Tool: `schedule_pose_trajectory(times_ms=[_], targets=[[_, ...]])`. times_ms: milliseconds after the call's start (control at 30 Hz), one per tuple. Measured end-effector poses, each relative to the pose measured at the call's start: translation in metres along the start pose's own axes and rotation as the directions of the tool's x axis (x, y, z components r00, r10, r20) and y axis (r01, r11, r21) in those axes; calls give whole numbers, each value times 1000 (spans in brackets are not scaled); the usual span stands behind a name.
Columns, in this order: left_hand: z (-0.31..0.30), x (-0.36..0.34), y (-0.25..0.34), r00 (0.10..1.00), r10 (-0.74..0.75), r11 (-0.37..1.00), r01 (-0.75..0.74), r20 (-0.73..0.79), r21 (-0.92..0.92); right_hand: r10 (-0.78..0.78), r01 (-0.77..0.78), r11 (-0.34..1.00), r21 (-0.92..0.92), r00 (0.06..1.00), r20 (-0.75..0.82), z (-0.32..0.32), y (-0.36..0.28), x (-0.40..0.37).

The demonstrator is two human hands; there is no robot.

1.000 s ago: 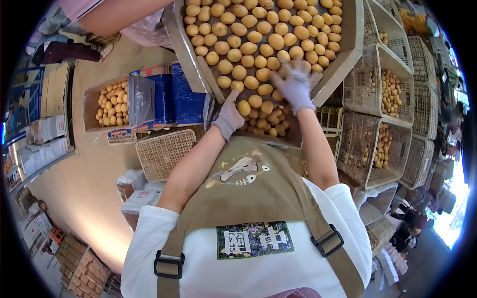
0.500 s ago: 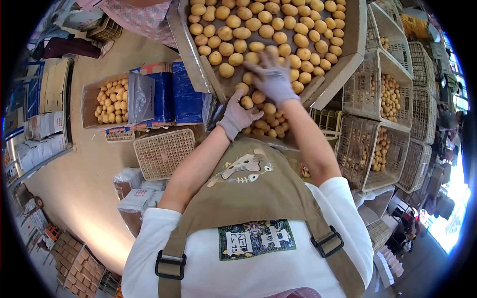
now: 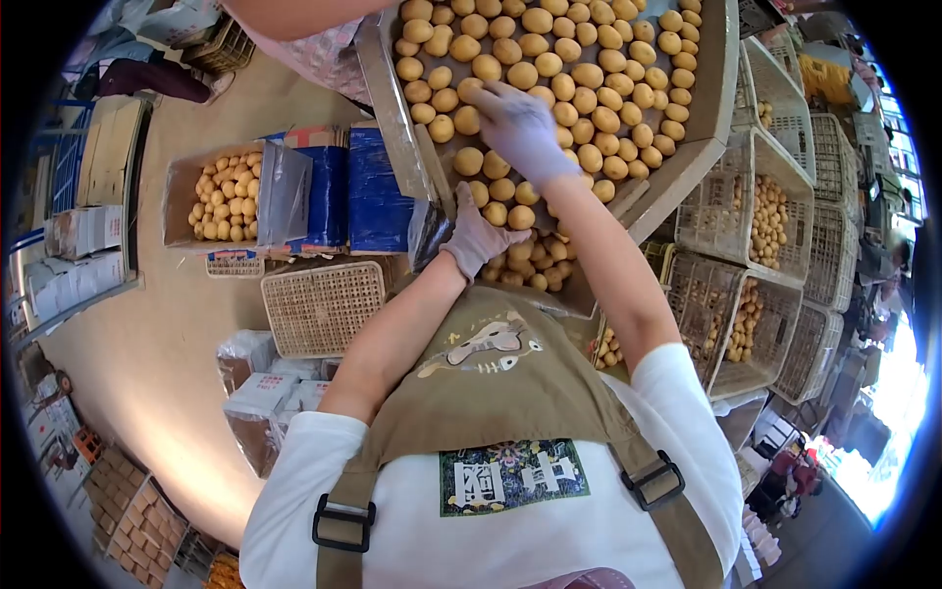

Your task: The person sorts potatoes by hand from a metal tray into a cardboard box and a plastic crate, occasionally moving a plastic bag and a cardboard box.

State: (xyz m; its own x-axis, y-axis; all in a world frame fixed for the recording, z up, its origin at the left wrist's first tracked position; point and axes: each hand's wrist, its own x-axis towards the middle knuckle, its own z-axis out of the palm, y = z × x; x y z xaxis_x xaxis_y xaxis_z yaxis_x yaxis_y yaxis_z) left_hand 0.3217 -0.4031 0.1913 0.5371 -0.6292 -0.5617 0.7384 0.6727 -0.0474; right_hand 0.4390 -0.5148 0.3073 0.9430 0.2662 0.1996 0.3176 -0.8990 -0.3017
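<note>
Several round yellow-brown fruits or potatoes (image 3: 587, 76) lie spread over a tray (image 3: 708, 108) with raised grey edges. Gloved, my right hand (image 3: 522, 133) rests over them near the middle, fingertips bent down among them; what lies beneath the fingers is hidden. My left hand (image 3: 478, 239), also gloved, is at the tray's near opening with thumb and fingers apart, beside a few of the round items. Below the opening, more of them (image 3: 530, 263) are gathered in a container in front of the apron.
A filled crate (image 3: 224, 201) and blue boxes (image 3: 378, 191) stand left, above an upturned-looking woven plastic crate (image 3: 324, 307). Stacked crates (image 3: 775, 221) with more round items line the right. Another person's arm (image 3: 294, 15) reaches in at the top left.
My right hand has moved left and its spread fingers have curled. Some items near the opening have shifted. The other person's arm has come further into view, and the whole view has shifted slightly.
</note>
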Motion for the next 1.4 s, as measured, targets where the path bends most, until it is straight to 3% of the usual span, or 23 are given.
schedule_pose_trajectory(times_ms=[67, 167, 233, 333, 400, 433, 500, 533, 567, 633, 667, 733, 767, 833, 900, 967, 1000, 1033, 1167, 1267, 1300, 1333, 1400], targets=[[11, -8, 2, 997, -71, 991, 73, 18, -115, 179, -112, 955, -275, 957, 230, 9, -20, 33], [6, -6, 5, 993, -116, 976, 111, -14, -188, 321, -110, 898, -427, 827, 462, 11, -25, 56], [2, -9, 2, 1000, 25, 973, -26, 7, 228, 274, -131, 927, -352, 877, 396, 17, -10, 51], [0, -13, 0, 972, 185, 629, -228, 142, 743, 248, -251, 967, 34, 965, 83, -10, 10, 0], [3, -13, 1, 958, 189, 616, -286, 214, 734, 298, -276, 934, 229, 952, -71, -47, 11, -51], [8, -15, 2, 961, 160, 764, -264, 224, 589, 292, -229, 931, 284, 934, -206, -62, 12, -85], [20, -19, 9, 993, -51, 998, 55, 106, -30, 472, -346, 864, 366, 809, -350, -71, 27, -176], [14, -14, 5, 995, 45, 978, -62, 92, 198, 491, -428, 870, 244, 798, -350, -91, 23, -216], [3, -8, 0, 985, 139, 892, -170, 102, 418, 622, -506, 778, 372, 701, -349, -90, 30, -262], [7, -9, -1, 980, 156, 876, -193, 121, 442, 845, -849, 528, -19, 527, -89, -110, 30, -326], [25, -20, 5, 989, 85, 961, -113, 120, 252, 903, -902, 377, -212, 409, -133, -95, 42, -368], [29, -20, 6, 967, 218, 784, -254, 133, 566, 795, -853, 499, -152, 521, -310, -89, 57, -376], [14, -13, 2, 898, 371, 283, -350, 235, 893, 718, -778, 627, -44, 599, -355, -90, 52, -340], [18, -22, 2, 809, 439, -324, -263, 390, 909, 610, -598, 784, 166, 696, -378, -93, 23, -232], [-4, -6, 5, 873, 316, -246, -304, 373, 920, 551, -453, 821, 348, 788, -275, -77, 5, -140], [-7, -5, 6, 955, 210, 397, -279, 210, 874, 392, -321, 900, 296, 892, -224, -50, -10, -64], [1, -12, 7, 991, 81, 852, -125, 109, 509, 347, -313, 913, 260, 933, -97, -33, -9, -29], [6, -15, 7, 992, -81, 996, 85, 100, -39, 340, -335, 934, 121, 940, -29, -6, -1, 1], [6, -7, 6, 996, -85, 989, 85, 9, -123, 444, -377, 890, -255, 843, 304, 17, -9, 63], [16, -16, 7, 995, -93, 992, 91, -19, -93, 346, -358, 934, 9, 908, 237, 0, -3, 55], [18, -20, 6, 979, 204, 879, -191, 18, 437, 411, -523, 695, 493, 852, 324, -10, 1, 41], [16, -27, -1, 885, 427, 439, -384, 188, 812, 413, -559, 217, 800, 795, 444, -13, 9, 19], [17, -27, -1, 879, 434, 428, -396, 200, 813, 325, -332, -457, 825, 801, 503, -7, 20, -20]])
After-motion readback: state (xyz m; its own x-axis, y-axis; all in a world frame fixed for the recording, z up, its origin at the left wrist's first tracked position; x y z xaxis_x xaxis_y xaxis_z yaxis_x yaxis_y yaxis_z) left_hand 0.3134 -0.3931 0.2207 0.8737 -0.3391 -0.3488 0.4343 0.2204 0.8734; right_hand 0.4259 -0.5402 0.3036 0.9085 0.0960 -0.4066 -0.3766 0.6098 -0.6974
